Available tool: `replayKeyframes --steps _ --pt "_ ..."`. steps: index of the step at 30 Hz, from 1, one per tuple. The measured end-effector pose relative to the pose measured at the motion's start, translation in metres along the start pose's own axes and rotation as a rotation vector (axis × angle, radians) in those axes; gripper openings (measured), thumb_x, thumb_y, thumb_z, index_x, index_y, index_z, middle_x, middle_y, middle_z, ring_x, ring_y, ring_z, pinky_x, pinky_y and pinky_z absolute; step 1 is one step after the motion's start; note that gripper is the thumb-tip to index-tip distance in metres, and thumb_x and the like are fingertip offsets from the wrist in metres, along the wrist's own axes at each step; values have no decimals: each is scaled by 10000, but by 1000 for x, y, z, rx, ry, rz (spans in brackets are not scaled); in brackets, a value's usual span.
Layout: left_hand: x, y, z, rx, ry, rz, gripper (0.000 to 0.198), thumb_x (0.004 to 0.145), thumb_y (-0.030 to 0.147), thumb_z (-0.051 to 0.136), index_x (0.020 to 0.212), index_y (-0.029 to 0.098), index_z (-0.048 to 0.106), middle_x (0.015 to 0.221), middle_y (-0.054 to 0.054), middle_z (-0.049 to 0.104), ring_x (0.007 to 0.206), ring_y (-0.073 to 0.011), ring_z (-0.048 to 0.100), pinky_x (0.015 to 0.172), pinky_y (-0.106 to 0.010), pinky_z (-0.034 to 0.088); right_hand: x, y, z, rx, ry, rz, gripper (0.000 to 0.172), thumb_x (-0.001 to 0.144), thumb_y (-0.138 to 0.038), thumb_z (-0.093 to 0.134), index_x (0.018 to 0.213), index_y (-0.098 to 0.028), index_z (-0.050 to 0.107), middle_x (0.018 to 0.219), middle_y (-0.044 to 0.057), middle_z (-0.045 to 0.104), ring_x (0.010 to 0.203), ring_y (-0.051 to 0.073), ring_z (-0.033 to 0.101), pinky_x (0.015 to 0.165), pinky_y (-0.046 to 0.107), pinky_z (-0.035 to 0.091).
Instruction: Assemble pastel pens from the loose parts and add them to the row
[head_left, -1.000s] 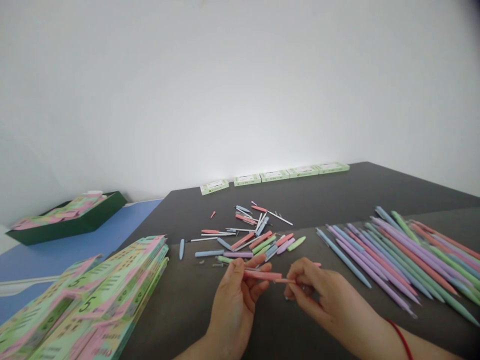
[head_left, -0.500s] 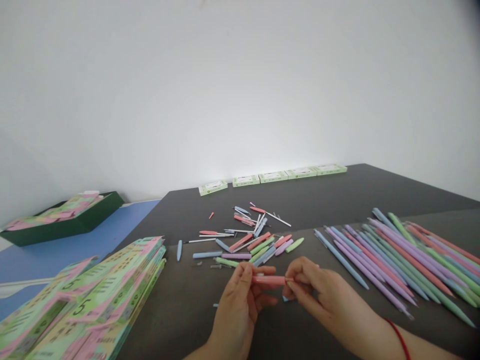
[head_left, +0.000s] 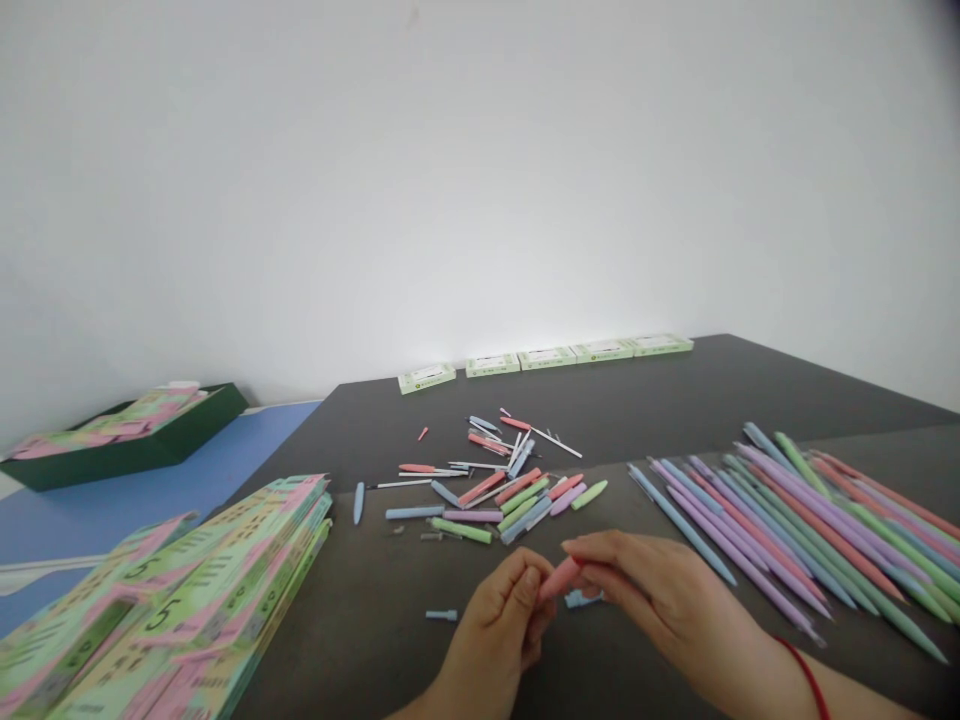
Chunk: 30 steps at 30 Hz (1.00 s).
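Both my hands meet low in the middle over a dark table [head_left: 675,390]. My left hand [head_left: 504,622] and my right hand [head_left: 660,600] are closed on the two ends of one pink pen [head_left: 559,579], most of it hidden by the fingers. A red cord circles my right wrist. A small blue pen part [head_left: 583,600] lies just under my right fingers. Beyond the hands lies a scatter of loose pen parts [head_left: 495,480]: short coloured barrels, caps and thin white refills.
A row of assembled pens [head_left: 795,520] in purple, blue, green and pink fans out on the right. Stacks of green-and-pink printed cards [head_left: 172,600] sit at the lower left. Small green boxes [head_left: 547,356] line the far edge. A dark green tray [head_left: 127,435] rests on a blue surface.
My hands have come closer together and dropped lower. The pink pen was held level with its length showing; now it is tilted and mostly covered by my fingers.
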<state>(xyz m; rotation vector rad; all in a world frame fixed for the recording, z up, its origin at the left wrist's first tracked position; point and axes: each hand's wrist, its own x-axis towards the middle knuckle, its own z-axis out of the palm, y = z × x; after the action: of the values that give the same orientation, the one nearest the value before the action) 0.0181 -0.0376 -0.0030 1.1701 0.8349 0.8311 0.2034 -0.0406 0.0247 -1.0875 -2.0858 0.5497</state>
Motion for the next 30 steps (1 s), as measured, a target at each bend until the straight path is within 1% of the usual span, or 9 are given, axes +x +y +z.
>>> replayKeyframes --steps 5,8,11,13,17,20,24,28,30 --pt "1 -9 2 -41 -24 -27 323 914 475 396 784 186 455 582 66 342 453 -75 223 408 -210 160 -2 1 3 -92 27 -140 213 957 -219 428 1135 -235 543 994 23 712 899 164 673 816 280 505" --pt "-2 -8 2 108 -51 114 366 941 460 336 759 171 469 655 21 417 548 -100 352 502 -226 296 -5 0 5 -117 9 -175 208 952 -192 426 1112 -255 544 992 18 707 891 165 673 803 275 506" --pt "-8 -5 2 358 -127 277 392 948 471 304 772 169 482 729 -18 469 675 -139 431 652 -269 366 -10 -7 4 -75 -74 -138 184 946 -195 445 1069 -275 557 958 -1 700 855 149 669 750 237 508" --pt "-12 -4 3 489 -159 345 362 936 477 336 794 174 476 736 -25 486 673 -144 442 654 -273 372 -11 -13 1 -25 -139 -126 162 933 -236 486 1065 -285 567 942 -10 697 842 146 665 751 229 505" --pt "-13 -3 8 461 -247 435 395 949 462 289 786 171 499 733 -48 550 687 -151 496 685 -274 398 4 -16 -12 46 -144 52 227 960 -277 391 1101 -260 568 745 -15 669 654 131 642 618 212 497" --pt "-13 2 10 350 -221 426 435 963 431 266 794 153 555 790 -75 593 738 -160 527 741 -285 407 30 -2 -19 -127 -250 189 211 937 -247 406 1003 -226 606 695 -12 642 601 138 609 555 215 454" --pt "-14 10 7 320 -143 422 374 962 345 280 842 138 569 745 -57 568 703 -151 529 681 -262 409 63 32 -26 -546 -358 131 191 890 -178 446 899 -187 637 838 44 685 739 175 634 659 239 440" --pt "-14 14 3 598 -178 365 86 850 168 431 870 163 515 551 69 356 446 -83 320 454 -210 260 89 60 -32 -686 -358 110 206 888 -159 440 932 -168 640 921 78 672 819 204 627 698 261 419" --pt "-13 13 1 749 -197 352 126 757 87 490 843 180 487 560 79 355 445 -74 312 451 -204 245 102 67 -31 -715 -384 82 192 879 -148 460 940 -169 641 963 78 659 848 198 623 717 255 415"
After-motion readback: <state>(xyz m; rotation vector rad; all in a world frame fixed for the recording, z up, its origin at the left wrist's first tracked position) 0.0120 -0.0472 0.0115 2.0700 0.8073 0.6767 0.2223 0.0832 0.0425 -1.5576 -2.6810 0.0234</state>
